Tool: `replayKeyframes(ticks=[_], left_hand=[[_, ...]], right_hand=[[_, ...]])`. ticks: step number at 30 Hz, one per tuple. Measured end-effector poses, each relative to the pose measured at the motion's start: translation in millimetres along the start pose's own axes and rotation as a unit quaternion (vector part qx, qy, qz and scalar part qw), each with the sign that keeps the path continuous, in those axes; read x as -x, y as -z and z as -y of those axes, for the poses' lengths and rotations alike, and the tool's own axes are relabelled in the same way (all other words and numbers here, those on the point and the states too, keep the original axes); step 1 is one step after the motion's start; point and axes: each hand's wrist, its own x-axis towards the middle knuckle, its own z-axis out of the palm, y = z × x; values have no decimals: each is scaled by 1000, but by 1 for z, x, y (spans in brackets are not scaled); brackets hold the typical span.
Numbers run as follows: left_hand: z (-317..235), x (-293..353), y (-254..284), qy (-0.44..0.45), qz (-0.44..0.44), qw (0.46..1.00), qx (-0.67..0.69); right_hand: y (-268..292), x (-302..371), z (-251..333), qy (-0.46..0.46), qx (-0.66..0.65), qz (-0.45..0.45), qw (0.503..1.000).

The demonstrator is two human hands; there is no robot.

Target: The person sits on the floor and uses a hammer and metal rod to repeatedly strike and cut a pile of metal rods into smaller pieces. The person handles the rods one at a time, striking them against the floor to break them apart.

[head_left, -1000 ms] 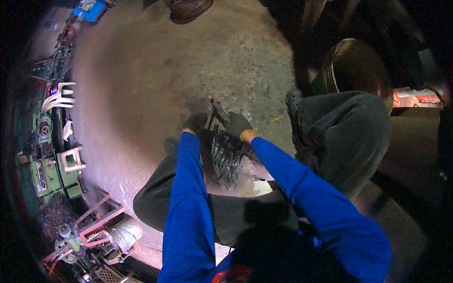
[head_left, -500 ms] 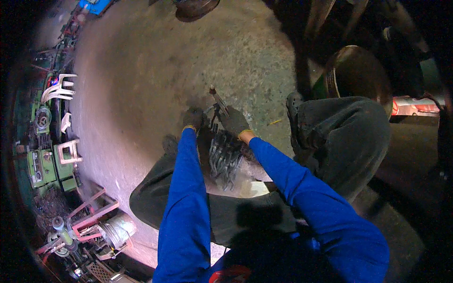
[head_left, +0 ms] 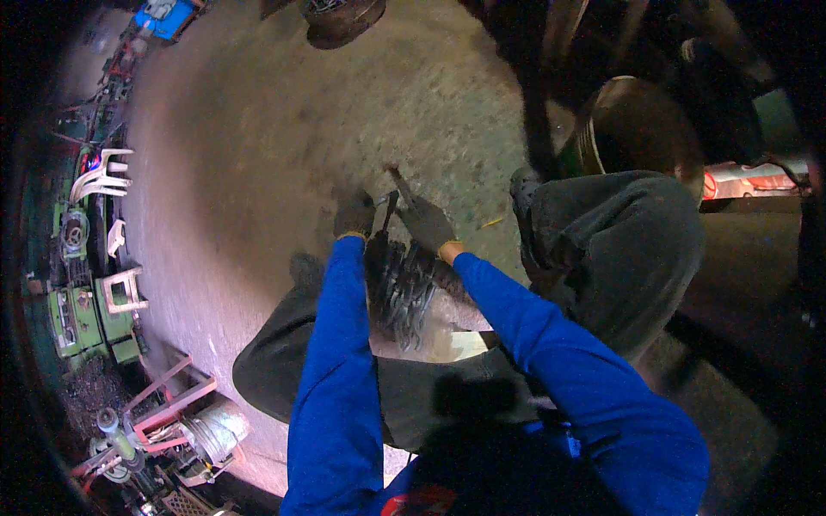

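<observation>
Both hands wear dark gloves with yellowish cuffs and meet above the floor in front of my crossed legs. My left hand [head_left: 354,215] is closed at one end of a small dark metal piece [head_left: 391,208] that stands between the hands. My right hand [head_left: 427,224] is wrapped round a slim, rod-like metal tool [head_left: 399,179] whose far end points up and left; blur hides its exact kind. Just below the hands, between my legs, lies a heap of long dark metal parts [head_left: 404,297].
A round metal container [head_left: 344,24] with metal bits stands at the far edge. To the right is a large open drum [head_left: 637,129]. Along the left are white plastic chairs [head_left: 105,175], green machinery [head_left: 76,318] and a red metal frame [head_left: 168,404]. A small yellow strip [head_left: 492,222] lies on the floor.
The view has shifted a little, showing more of the far container. The tool in my right hand looks blurred and slightly lower, and the dark metal piece stands more upright between my hands.
</observation>
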Motion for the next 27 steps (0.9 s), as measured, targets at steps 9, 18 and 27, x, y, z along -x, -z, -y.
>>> replayKeyframes(ticks=[9,18,27], left_hand=[[14,-5,-29,-21,-62,997,-30],[12,-4,-21,-66,-65,994,-59],[26,-29,-47,-89,-159,982,-56]], right_hand=[[21,7,15,-124,-21,29,992],[16,14,3,-133,72,104,983],[2,11,4,-141,9,67,988]])
